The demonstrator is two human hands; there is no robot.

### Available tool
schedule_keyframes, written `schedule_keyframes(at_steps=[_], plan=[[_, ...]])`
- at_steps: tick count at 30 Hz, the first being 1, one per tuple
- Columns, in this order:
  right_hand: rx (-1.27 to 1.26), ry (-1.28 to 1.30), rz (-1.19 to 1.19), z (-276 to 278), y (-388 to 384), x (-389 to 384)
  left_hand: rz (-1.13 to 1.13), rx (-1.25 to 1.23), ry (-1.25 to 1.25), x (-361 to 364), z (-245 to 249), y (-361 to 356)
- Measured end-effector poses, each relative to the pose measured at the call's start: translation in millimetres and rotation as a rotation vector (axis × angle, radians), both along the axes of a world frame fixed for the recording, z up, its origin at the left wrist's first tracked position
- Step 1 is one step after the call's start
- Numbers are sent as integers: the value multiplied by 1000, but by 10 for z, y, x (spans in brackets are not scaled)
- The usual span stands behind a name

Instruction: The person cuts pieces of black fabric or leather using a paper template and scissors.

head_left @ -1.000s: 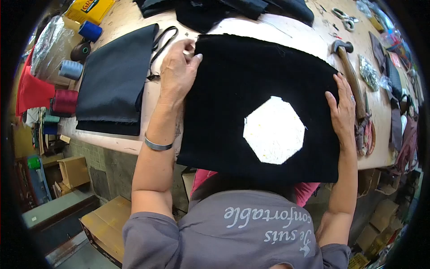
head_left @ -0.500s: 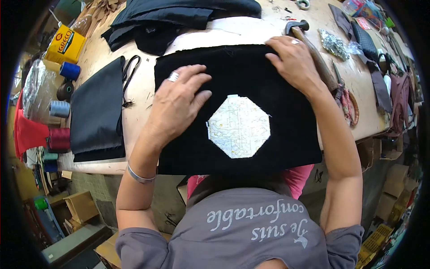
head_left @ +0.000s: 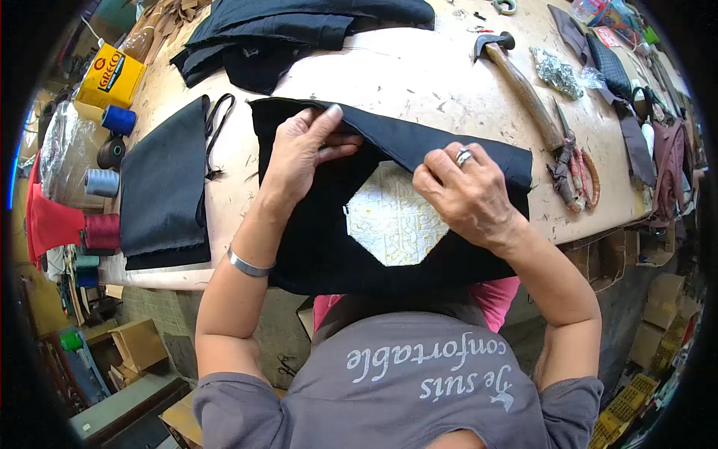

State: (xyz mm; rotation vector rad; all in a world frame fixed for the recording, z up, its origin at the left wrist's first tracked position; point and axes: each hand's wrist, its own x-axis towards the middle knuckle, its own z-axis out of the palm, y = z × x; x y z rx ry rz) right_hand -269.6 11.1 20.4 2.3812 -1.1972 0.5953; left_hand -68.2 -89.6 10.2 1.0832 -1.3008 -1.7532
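A black fabric piece (head_left: 314, 251) lies at the table's near edge, its lower side hanging a little over my lap. On it sits a white octagonal patch (head_left: 395, 217) with fine stitched lines and yellowish spots. The fabric's far edge is lifted and folded toward me, covering the patch's upper right corner. My left hand (head_left: 303, 153) grips this edge at the left, thumb on top and fingers beneath. My right hand (head_left: 467, 191) pinches the folded edge beside the patch; its fingertips are partly hidden.
A hammer (head_left: 523, 93) and scissors (head_left: 568, 146) lie on the right. Folded black cloth (head_left: 164, 179) and several thread spools (head_left: 101, 182) stand on the left, near a yellow box (head_left: 111, 77). More black fabric (head_left: 299, 37) is heaped at the back.
Both hands rested on the flat fabric. Now its far edge is raised and folded over toward me, with my right hand drawn nearer and my left hand gripping the edge.
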Motion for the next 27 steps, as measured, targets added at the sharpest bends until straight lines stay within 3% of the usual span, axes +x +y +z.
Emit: schedule_keyframes(at_steps=[4, 7, 11, 15, 19, 21, 23, 25, 27], plan=[[322, -71, -75, 32, 41, -8, -6, -48, 22, -18, -23, 69], [479, -370, -59, 109, -32, 28, 0, -16, 102, -5, -35, 105], [396, -297, -94, 179, -243, 86, 29, -14, 219, 22, 4, 200], [603, -309, -128, 225, -333, 15, 31, -132, 101, 76, 100, 223], [683, -494, -70, 348, -402, -29, 58, -287, 108, 2, 298, 103], [521, -431, -49, 325, -383, -49, 27, -336, 135, -28, 349, -18], [404, -321, -117, 297, -348, -36, -63, -348, -34, -1, 254, -136], [473, -334, -165, 204, -404, -157, -118, -363, -279, -64, 248, -127], [608, -391, -234, 174, -470, -337, -341, -616, -423, -99, 257, 138]])
